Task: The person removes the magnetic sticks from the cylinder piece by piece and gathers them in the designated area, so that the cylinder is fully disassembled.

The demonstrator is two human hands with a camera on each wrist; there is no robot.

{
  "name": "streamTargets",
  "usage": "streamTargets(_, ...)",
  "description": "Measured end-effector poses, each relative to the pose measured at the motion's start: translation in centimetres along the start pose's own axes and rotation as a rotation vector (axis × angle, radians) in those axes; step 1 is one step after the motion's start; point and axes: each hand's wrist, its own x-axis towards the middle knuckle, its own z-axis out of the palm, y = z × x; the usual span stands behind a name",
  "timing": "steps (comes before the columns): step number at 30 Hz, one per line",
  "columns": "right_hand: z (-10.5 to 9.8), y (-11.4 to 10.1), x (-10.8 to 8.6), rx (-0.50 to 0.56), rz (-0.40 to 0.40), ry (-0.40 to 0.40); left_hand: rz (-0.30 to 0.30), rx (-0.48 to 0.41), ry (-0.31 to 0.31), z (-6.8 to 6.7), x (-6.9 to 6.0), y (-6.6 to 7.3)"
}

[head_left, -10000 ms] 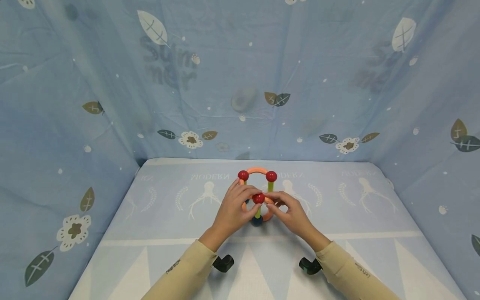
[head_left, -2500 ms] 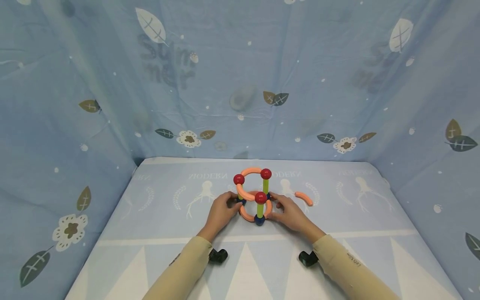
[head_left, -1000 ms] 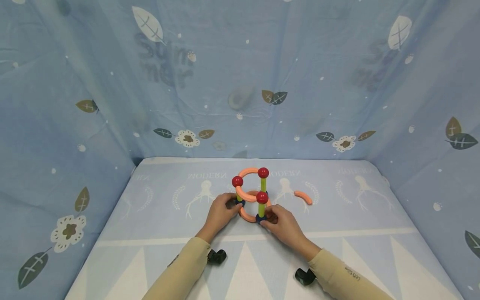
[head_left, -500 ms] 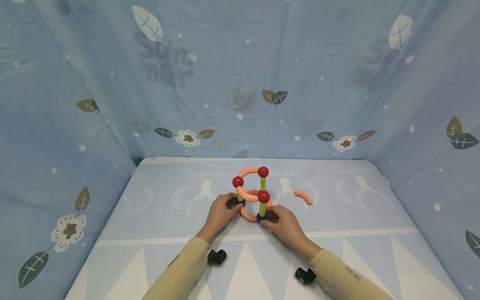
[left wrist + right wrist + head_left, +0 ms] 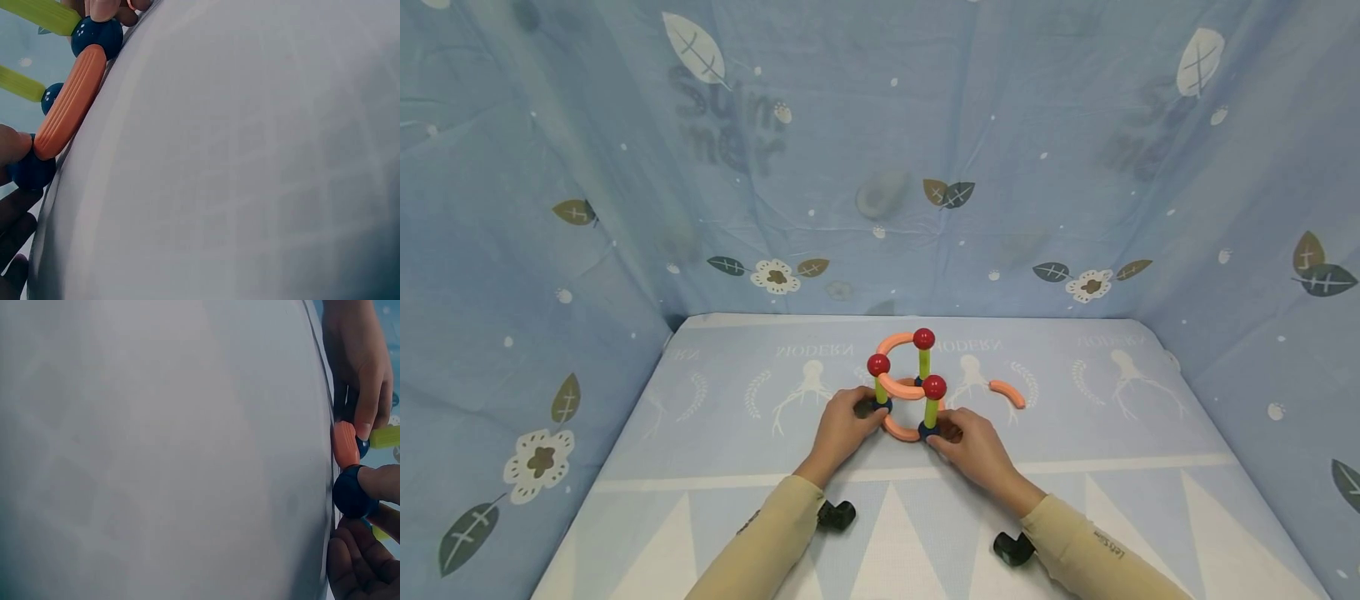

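A magnetic ball-and-stick frame stands on the table between my hands. Three red balls (image 5: 934, 387) top its green upright sticks (image 5: 931, 412), with dark blue balls at the base. Curved orange sticks (image 5: 901, 387) link the balls; on the upper ring, two show, and the right side has a gap. My left hand (image 5: 841, 429) pinches the left blue ball (image 5: 31, 170) between thumb and fingers. My right hand (image 5: 976, 450) pinches the front right blue ball (image 5: 354, 491). Fingers partly cover both balls. A loose curved orange stick (image 5: 1007, 394) lies right of the frame.
The light blue patterned table (image 5: 1075, 425) meets a hanging printed cloth (image 5: 880, 167) at the back and sides. Dark wrist-camera pieces (image 5: 837, 516) jut out beneath both sleeves (image 5: 1101, 542).
Earlier my hands were at the front red ball; later my right hand moved from the back right base to the front blue ball. The frame has since turned slightly, its front upright shifting right.
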Motion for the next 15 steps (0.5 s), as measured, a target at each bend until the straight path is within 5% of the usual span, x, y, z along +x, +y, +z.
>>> streamTargets(15,-0.7,1.2,0.6,0.018,0.006,-0.022,-0.020,-0.006,0.034,0.6,-0.3,0.6)
